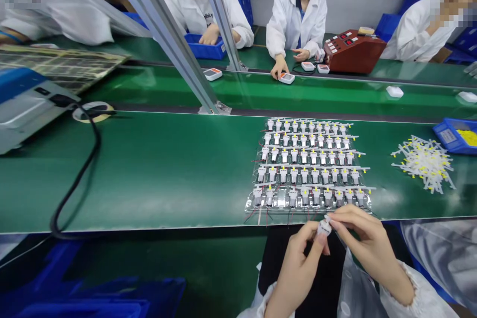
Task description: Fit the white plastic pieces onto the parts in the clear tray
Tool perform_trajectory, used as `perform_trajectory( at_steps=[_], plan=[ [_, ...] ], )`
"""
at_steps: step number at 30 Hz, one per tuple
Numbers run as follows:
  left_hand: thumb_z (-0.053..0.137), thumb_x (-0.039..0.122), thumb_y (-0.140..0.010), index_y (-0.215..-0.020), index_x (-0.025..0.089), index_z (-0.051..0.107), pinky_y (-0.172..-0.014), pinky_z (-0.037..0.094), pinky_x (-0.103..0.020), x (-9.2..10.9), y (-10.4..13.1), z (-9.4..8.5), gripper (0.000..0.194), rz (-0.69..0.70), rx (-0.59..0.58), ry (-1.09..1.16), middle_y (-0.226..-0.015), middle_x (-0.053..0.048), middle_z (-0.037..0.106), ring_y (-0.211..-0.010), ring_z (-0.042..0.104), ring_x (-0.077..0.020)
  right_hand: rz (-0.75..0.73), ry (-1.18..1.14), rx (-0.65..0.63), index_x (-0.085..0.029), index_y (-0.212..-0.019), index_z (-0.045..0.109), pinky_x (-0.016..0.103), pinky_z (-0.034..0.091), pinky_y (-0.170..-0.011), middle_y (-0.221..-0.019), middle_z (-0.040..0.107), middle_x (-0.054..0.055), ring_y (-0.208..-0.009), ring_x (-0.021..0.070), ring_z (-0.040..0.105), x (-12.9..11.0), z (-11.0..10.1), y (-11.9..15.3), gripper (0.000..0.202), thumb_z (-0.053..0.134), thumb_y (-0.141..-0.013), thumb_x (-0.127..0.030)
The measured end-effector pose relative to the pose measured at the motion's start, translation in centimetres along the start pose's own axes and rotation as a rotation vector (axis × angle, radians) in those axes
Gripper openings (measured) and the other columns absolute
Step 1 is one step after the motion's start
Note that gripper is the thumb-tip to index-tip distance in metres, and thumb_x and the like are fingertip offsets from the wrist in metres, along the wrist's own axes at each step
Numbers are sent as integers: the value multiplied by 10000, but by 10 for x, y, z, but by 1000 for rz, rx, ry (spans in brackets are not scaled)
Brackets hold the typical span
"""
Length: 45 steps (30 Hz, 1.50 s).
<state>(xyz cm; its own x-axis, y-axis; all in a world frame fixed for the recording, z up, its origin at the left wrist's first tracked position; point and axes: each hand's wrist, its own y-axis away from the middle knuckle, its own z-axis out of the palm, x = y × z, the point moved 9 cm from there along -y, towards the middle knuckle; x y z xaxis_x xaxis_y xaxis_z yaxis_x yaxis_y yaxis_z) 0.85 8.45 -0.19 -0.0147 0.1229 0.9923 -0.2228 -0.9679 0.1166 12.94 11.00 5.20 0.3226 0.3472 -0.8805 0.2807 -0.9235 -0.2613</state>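
Left hand (301,263) grasps a small white part (324,228) between thumb and fingers. Right hand (367,238) pinches the upper end of the same part with thumb and forefinger; whether a separate piece sits between those fingertips is too small to tell. The part is held in the air just off the near edge of the green table (149,169), above the person's lap.

Directly beyond the hands, on the table, lies a clear plastic tray (281,198). It carries five rows of small white-and-grey motors (294,175), most with a white stick and a yellow tip across the top; thin wires trail over the tray's near edge.

Right of the tray is a loose pile of white sticks (425,163) with yellow ends. Behind the pile, near the right edge of view, stands a blue bin (446,140) containing yellow pieces (468,137).

Across the green belt, a co-worker in a white coat (276,35) touches a white-and-orange device (287,78).
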Motion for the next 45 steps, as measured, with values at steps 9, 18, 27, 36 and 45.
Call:
perform_trajectory(
  at_steps=[9, 18, 27, 36, 45],
  plan=[
    [447, 400, -958, -961, 155, 625, -651, 390, -216, -3, 1, -2, 303, -10, 13, 15, -671, -1, 580, -648, 533, -124, -16, 20, -10, -263, -1116, 672, 265, 553, -693, -929, 664, 48, -834, 156, 640, -4, 1, 0, 274, 585, -883, -148],
    [438, 392, -963, -892, 155, 614, -645, 383, -218, -3, 1, -3, 303, 1, 40, -18, -664, 0, 575, -641, 525, -120, -84, 83, -24, -263, -1126, 670, 276, 555, -690, -912, 666, 52, -814, 162, 643, -14, 1, -1, 283, 574, -888, -145],
    [434, 389, -966, -952, 154, 615, -617, 372, -212, -1, 1, -2, 296, 0, 61, -34, -666, 7, 557, -634, 514, -115, -112, 106, -54, -273, -1158, 643, 268, 547, -718, -931, 660, 45, -827, 154, 644, -17, 5, -2, 320, 549, -894, -118],
    [439, 392, -964, -849, 162, 574, -621, 381, -206, 1, 2, -2, 291, -17, 74, -22, -665, 12, 558, -635, 523, -110, -169, 148, -84, -263, -1137, 631, 245, 542, -725, -955, 640, 47, -835, 143, 637, -21, 5, -1, 309, 540, -893, -95],
    [477, 336, -952, -1083, 181, 599, -739, 444, -228, 0, -4, 4, 236, 9, 28, -21, -812, -19, 658, -769, 605, -137, -136, 189, 12, -238, -1105, 653, 262, 540, -758, -951, 643, 48, -862, 147, 634, -13, -2, -5, 273, 561, -886, -104]
  ],
)
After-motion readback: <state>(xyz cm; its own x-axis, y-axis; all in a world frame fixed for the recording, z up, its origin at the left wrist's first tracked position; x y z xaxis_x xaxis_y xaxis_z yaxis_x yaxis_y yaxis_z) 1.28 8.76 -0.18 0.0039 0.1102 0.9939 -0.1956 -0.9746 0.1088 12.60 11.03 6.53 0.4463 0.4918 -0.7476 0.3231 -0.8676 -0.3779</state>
